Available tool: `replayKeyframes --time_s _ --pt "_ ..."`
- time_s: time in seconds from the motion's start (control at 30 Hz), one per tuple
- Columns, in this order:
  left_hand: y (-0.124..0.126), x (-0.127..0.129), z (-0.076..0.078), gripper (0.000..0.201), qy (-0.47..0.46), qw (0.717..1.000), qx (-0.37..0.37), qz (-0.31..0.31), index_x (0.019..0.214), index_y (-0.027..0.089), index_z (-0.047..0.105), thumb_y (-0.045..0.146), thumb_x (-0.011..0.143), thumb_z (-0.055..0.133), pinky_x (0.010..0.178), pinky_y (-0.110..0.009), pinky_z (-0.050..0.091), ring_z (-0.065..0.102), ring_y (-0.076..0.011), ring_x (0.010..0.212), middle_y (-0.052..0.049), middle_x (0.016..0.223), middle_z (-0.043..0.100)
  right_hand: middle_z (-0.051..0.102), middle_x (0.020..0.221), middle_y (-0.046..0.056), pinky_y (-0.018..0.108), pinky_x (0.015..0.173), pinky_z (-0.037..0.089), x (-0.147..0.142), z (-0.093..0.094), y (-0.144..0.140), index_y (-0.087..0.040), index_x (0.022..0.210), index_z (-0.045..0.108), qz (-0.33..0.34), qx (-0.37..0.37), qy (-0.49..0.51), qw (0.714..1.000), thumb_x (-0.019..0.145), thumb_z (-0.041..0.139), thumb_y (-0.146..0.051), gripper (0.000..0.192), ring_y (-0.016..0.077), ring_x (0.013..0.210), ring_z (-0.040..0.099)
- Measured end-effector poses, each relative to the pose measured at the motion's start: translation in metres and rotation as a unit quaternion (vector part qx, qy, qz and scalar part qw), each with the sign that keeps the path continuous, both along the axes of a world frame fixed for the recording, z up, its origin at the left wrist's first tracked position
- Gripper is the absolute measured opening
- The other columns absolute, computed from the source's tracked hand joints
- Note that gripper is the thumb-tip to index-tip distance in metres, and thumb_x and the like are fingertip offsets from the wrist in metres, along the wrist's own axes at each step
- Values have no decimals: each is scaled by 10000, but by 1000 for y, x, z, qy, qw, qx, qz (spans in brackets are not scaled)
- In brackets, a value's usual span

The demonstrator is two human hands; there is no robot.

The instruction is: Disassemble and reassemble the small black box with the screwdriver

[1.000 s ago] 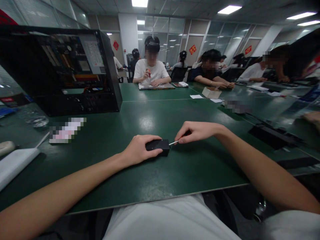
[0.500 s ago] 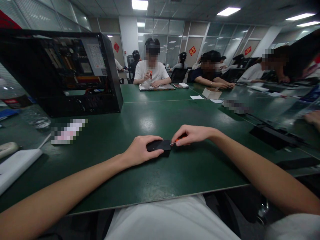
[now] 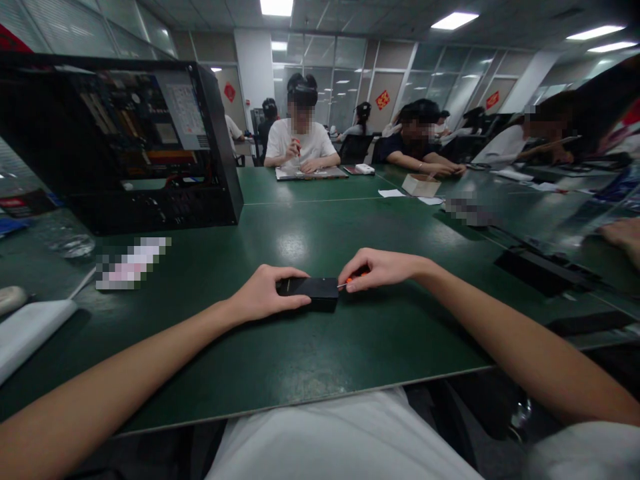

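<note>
A small black rectangular box (image 3: 323, 291) lies on the green table in front of me. My left hand (image 3: 265, 292) grips its left part, the thumb along the near side and the fingers along the far side. At the box's right end, my right hand (image 3: 377, 269) is closed around an orange-handled screwdriver (image 3: 354, 277). The thin metal shaft points left and its tip is at or very near the end face; whether it sits in a screw is too small to tell. Most of the handle is hidden by my fingers.
An open black computer case (image 3: 165, 200) stands at the back left, with a plastic bottle (image 3: 67, 233) beside it. A white device (image 3: 35, 333) lies at the left edge. Across the green table (image 3: 280, 353) people work; a small carton (image 3: 421, 185) stands there. Black parts (image 3: 537, 270) lie right.
My left hand has slid left along the black box, uncovering more of its top. My right hand stays at the box's right end with the screwdriver. The view has shifted slightly.
</note>
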State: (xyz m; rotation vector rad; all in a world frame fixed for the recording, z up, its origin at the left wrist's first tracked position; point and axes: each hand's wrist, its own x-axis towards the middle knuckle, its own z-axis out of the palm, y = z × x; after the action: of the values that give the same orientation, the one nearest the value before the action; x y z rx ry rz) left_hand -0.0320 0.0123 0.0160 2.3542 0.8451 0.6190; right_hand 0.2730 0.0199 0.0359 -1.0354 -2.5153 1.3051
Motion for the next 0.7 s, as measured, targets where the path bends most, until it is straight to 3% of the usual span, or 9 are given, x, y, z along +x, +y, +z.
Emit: replayKeyframes --time_s 0.17,0.33,0.53,0.7 --pt "-4 6 -4 427 -11 1000 -8 4 1139 170 776 433 803 781 765 -282 534 719 -213 844 -39 970 802 636 714 7 213 559 397 -4 -9 1 -105 999 778 -21 -27 27 999 816 731 -571 503 87 602 508" --pt "-3 6 -4 440 -29 999 -27 9 1145 161 774 435 801 785 799 -297 547 723 -218 855 -44 985 802 612 709 -4 217 527 378 -2 -11 4 -94 1033 761 -28 -58 24 998 803 731 -594 552 81 572 478" --pt "-3 6 -5 433 -30 999 -24 3 1150 157 775 427 812 790 777 -277 534 714 -204 832 -39 966 795 722 952 74 253 730 451 11 12 3 -88 1123 759 2 37 -54 998 896 629 -578 555 152 817 600" --pt "-3 6 -6 443 -26 999 -24 3 1164 157 769 429 815 790 749 -268 512 698 -195 809 -34 948 788 751 1000 68 250 726 444 10 13 2 -105 1185 758 -23 105 -63 992 927 592 -571 558 169 843 628"
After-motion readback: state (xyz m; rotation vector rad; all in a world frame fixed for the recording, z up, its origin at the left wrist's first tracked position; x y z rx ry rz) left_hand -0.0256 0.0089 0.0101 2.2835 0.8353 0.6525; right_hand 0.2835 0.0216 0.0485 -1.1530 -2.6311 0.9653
